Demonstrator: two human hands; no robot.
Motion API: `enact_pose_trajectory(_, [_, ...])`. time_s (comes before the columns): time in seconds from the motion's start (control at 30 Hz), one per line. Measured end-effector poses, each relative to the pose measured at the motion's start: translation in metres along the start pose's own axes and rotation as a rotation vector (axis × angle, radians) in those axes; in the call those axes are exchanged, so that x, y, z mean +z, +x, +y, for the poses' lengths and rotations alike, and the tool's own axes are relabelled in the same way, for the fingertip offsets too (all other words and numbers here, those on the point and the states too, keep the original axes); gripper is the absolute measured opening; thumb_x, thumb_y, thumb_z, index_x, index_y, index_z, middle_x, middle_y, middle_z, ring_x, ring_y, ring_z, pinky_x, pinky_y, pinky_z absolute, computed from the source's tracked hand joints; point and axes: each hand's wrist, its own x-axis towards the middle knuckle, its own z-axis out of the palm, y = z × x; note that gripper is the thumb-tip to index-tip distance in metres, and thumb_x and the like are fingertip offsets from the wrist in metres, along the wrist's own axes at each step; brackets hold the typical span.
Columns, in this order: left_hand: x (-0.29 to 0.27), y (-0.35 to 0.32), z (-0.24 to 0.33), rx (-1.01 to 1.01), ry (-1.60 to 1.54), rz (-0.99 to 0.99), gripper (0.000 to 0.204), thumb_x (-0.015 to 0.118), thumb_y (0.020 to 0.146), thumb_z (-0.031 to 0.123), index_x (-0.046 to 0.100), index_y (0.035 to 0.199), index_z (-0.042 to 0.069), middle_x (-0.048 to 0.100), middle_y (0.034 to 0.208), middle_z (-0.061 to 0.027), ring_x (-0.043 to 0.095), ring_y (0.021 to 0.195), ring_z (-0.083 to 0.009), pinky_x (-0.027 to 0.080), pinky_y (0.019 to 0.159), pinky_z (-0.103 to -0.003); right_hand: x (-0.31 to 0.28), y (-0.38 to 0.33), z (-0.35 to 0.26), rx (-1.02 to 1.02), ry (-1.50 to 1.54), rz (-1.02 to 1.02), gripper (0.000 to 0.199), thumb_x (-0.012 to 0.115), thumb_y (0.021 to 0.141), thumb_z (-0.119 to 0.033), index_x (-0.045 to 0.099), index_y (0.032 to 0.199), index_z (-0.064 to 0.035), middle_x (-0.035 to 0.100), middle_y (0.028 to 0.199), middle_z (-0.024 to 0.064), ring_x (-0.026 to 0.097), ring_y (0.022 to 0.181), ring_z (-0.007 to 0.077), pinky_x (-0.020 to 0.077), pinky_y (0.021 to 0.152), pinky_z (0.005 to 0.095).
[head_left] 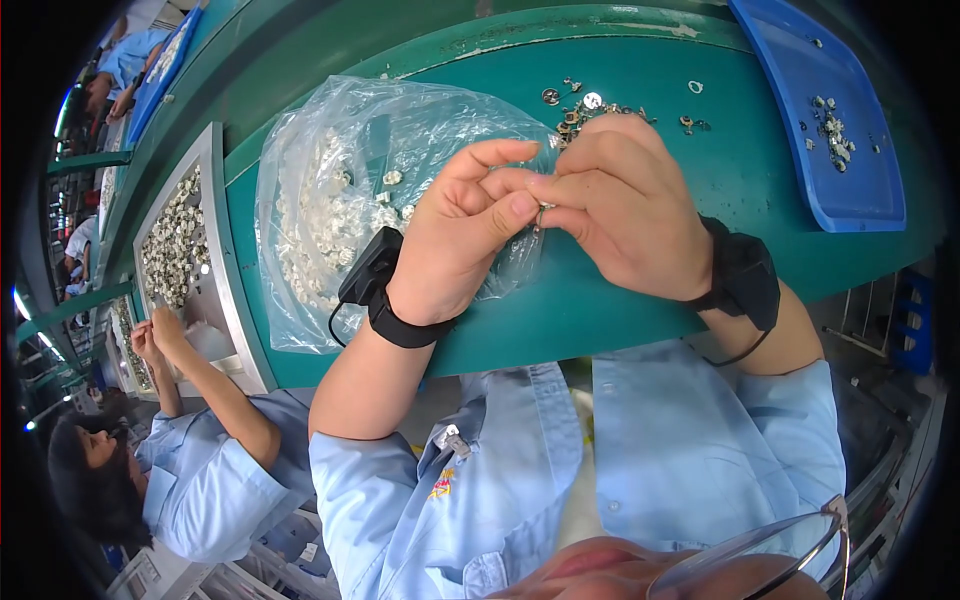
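Left hand [455, 225] and right hand [640, 210] pinch what's probably one tiny part [541, 212] over the green counter [500, 338]; one bag [420, 130] at nine o'clock, one blue tray [860, 198] around two-thirty, one co-worker [215, 500] at eight.

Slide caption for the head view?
Left hand and right hand meet at a small part beside a clear bag of white pieces.

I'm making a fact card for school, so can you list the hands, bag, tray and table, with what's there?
Right hand: pinching a tiny piece, too small to make out
Left hand: up against the right hand, near that piece
Bag: clear plastic, many white pieces inside
Tray: blue, at right, small parts in it
Table: green, loose metal parts beyond the hands
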Motion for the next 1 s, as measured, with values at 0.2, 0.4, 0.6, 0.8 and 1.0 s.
enact_pose_trajectory(0.2, [-0.002, 0.0, 0.001, -0.01, -0.044, -0.041, 0.036, 0.055, 0.087, 0.005, 0.043, 0.121, 0.003, 0.062, 0.096, -0.0081, 0.058, 0.088, -0.0124, 0.045, 0.081, -0.023, -0.005, 0.006, 0.003, -0.003, 0.099, -0.037, 0.03, 0.073, 0.063, -0.011, 0.062, 0.09, -0.0076, 0.054, 0.086, 0.0062, 0.051, 0.082, 0.0253, 0.0408, 0.073, 0.0343])
enact_pose_trajectory(0.4, [-0.008, 0.003, 0.006, 0.057, 0.232, 0.101, 0.032, 0.057, 0.086, 0.007, 0.047, 0.116, 0.003, 0.062, 0.092, -0.0072, 0.058, 0.086, -0.0116, 0.044, 0.079, -0.023, -0.015, 0.005, 0.014, 0.218, 0.132, 0.03, 0.023, 0.068, 0.073, -0.014, 0.061, 0.093, -0.0055, 0.057, 0.086, 0.0065, 0.053, 0.083, 0.0205, 0.042, 0.075, 0.0294])
enact_pose_trajectory(0.6, [-0.036, 0.002, 0.028, 0.224, 1.106, 0.411, 0.023, 0.066, 0.079, 0.014, 0.06, 0.097, 0.002, 0.062, 0.088, -0.0101, 0.059, 0.082, -0.0199, 0.045, 0.076, -0.029, -0.08, -0.006, 0.094, 0.704, 0.805, 0.891, 0.035, 0.04, 0.095, -0.029, 0.055, 0.102, 0.0012, 0.056, 0.086, 0.0055, 0.051, 0.081, 0.0166, 0.0433, 0.075, 0.0289])
enact_pose_trajectory(0.8, [-0.033, 0.002, 0.031, 0.201, 1.557, 0.203, 0.021, 0.069, 0.073, 0.016, 0.063, 0.088, 0.003, 0.061, 0.084, -0.0133, 0.058, 0.081, -0.0285, 0.045, 0.073, -0.035, -0.149, -0.04, 0.149, 0.875, 0.878, 1.456, 0.043, 0.029, 0.097, -0.033, 0.055, 0.093, 0.0017, 0.052, 0.084, 0.0088, 0.047, 0.081, 0.0213, 0.0419, 0.074, 0.0371])
enact_pose_trajectory(1.0, [-0.025, 0.005, 0.023, 0.138, 1.633, 0.078, 0.019, 0.069, 0.072, 0.015, 0.062, 0.087, 0.004, 0.058, 0.08, -0.0132, 0.057, 0.079, -0.0285, 0.046, 0.07, -0.036, -0.118, -0.03, 0.137, 0.894, 0.814, 1.226, 0.036, 0.035, 0.096, -0.028, 0.056, 0.094, 0.0021, 0.051, 0.082, 0.0068, 0.048, 0.079, 0.0191, 0.0426, 0.073, 0.0344])
